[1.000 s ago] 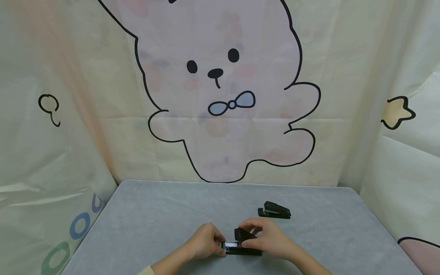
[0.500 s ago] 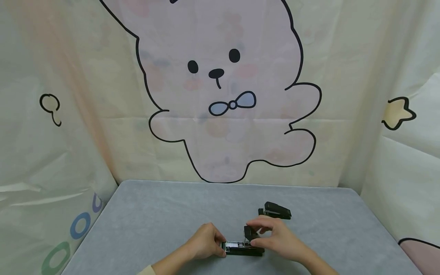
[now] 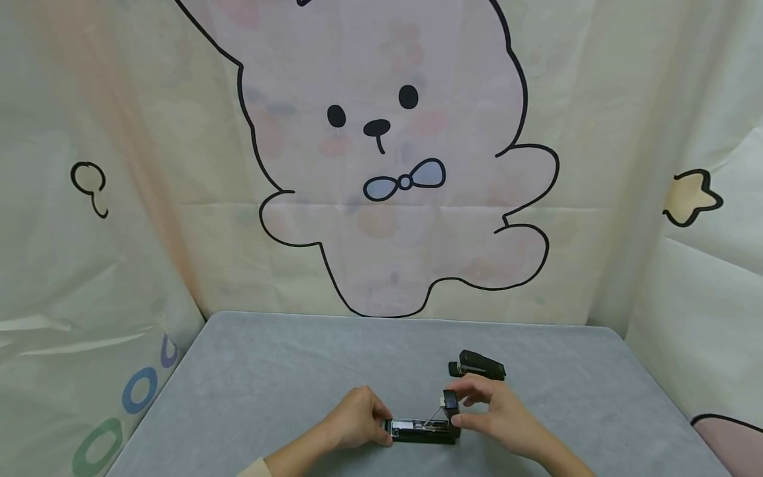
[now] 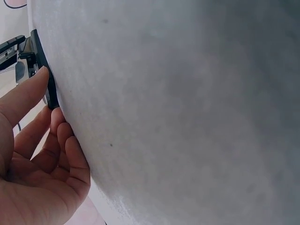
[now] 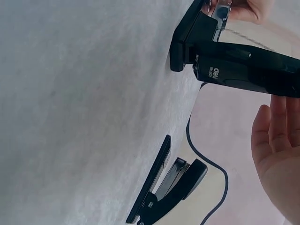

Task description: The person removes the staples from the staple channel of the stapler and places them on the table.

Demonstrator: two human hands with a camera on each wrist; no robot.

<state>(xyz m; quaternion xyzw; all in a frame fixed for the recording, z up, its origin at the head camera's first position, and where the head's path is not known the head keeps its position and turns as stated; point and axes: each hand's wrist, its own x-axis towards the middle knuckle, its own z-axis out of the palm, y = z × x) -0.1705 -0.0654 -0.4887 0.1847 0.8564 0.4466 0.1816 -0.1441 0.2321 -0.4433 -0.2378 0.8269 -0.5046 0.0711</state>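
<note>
A black stapler lies on the table with its top cover swung up to about upright, baring the metal staple channel. A thin spring stretches between channel and cover. My left hand pinches the left end of the base between thumb and fingers; the left wrist view shows the thumb on the near side. My right hand holds the raised cover, fingers near its top and thumb lower down. Part of the grip is hidden in the right wrist view.
A second black stapler rests on the grey table, just behind my right hand. A printed cloth hangs along the table's far edge, with more cloth at both sides.
My right hand has moved right, tipping the stapler's cover back from a slant to nearly upright. The spring has come into view. My left hand keeps its place on the base.
</note>
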